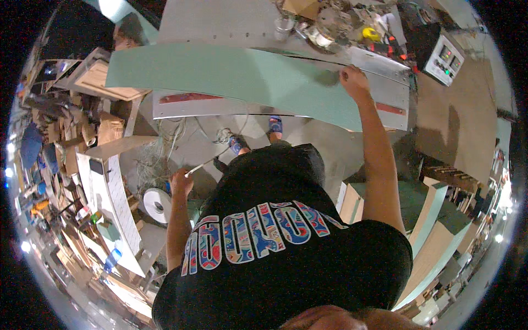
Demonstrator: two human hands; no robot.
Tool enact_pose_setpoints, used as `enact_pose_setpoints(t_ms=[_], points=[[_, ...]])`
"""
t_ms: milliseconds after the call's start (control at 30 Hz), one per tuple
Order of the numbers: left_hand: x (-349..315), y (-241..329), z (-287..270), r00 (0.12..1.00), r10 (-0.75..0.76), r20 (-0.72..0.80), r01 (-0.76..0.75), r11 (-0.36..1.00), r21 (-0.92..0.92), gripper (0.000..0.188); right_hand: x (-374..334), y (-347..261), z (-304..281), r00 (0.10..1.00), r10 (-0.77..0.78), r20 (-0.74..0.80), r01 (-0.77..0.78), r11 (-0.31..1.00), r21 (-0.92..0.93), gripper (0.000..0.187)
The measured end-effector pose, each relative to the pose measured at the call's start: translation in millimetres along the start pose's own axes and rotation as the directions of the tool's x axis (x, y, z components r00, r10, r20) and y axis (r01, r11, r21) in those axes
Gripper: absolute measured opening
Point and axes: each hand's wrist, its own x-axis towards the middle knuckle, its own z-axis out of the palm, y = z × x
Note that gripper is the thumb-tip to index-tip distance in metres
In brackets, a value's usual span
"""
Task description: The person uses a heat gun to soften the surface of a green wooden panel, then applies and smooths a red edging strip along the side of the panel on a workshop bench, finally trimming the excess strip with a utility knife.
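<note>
A long pale green panel lies across a metal-topped table in front of me. My right hand is over the panel's right part, its fingers curled closed. Whatever it may hold is hidden, and I cannot tell whether it touches the panel. Low at my left side, my left hand is closed around the end of a thin white strip, which slants up and to the right away from it. Beside that hand a white roll stands near the floor.
Tools, a yellow tape measure and a clear cup clutter the table's far side. A control box with a green light stands at the right. Cut panels are stacked at my right; a white panel stands left. Loose strips lie on the floor.
</note>
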Motion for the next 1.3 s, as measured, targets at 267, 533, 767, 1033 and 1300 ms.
enact_pose_setpoints(t_ms=[267, 533, 767, 1033, 1300], points=[[44.6, 67.9, 61.9, 0.775, 0.365, 0.516, 0.054, 0.775, -0.63, 0.041, -32.6, -96.1, 21.5, 0.947, -0.193, -0.258, 0.217, 0.974, 0.067, 0.048], [79.6, 273.8, -28.9, 0.9, 0.42, 0.117, -0.112, 0.482, -0.869, 0.047, -29.5, -276.2, 31.1, 0.928, -0.371, 0.017, 0.372, 0.927, -0.056, 0.097], [81.7, 268.7, -37.1, 0.915, 0.288, -0.284, -0.385, 0.835, -0.393, 0.034, 5.2, -316.1, 19.3, 0.93, -0.282, 0.236, 0.321, 0.935, -0.15, 0.109], [62.0, 172.8, -75.0, 0.88, 0.351, -0.319, -0.434, 0.868, -0.241, 0.022, 5.1, -328.8, 8.2, 0.935, -0.232, 0.267, 0.275, 0.952, -0.135, 0.113], [37.2, -216.0, -102.1, 0.945, -0.023, -0.326, -0.063, 0.966, -0.251, 0.023, 4.8, -345.3, -5.0, 0.924, -0.119, 0.363, 0.186, 0.97, -0.155, 0.113]])
